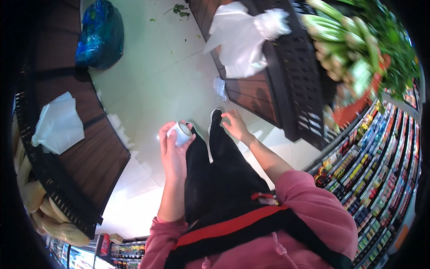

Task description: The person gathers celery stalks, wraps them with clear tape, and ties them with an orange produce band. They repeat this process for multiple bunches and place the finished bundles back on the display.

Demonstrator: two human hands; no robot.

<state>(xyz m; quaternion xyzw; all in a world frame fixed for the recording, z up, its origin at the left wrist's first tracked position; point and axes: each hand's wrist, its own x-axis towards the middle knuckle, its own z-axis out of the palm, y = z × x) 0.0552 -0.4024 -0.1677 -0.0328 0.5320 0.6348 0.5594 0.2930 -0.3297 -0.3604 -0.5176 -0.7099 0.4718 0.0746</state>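
Observation:
My left hand [174, 139] holds a small white roll [182, 133], either tape or labels, with its round cardboard-coloured core facing up. The fingers wrap its far side and the thumb presses on the near side. To the right, my right hand [236, 124] hangs with thumb and forefinger apart and nothing visible between them. It is over the tiled floor, beside my dark shoe [215, 117]. Both hands are in front of my black trousers [225, 175].
Celery bunches [331, 43] fill a black crate [295, 57] on a wooden stand at right; a white plastic bag [240, 43] hangs there. Another bag [62, 122] hangs on the left stand. A blue bag [100, 37] stands on the floor. Stocked shelves [373, 175] line the right.

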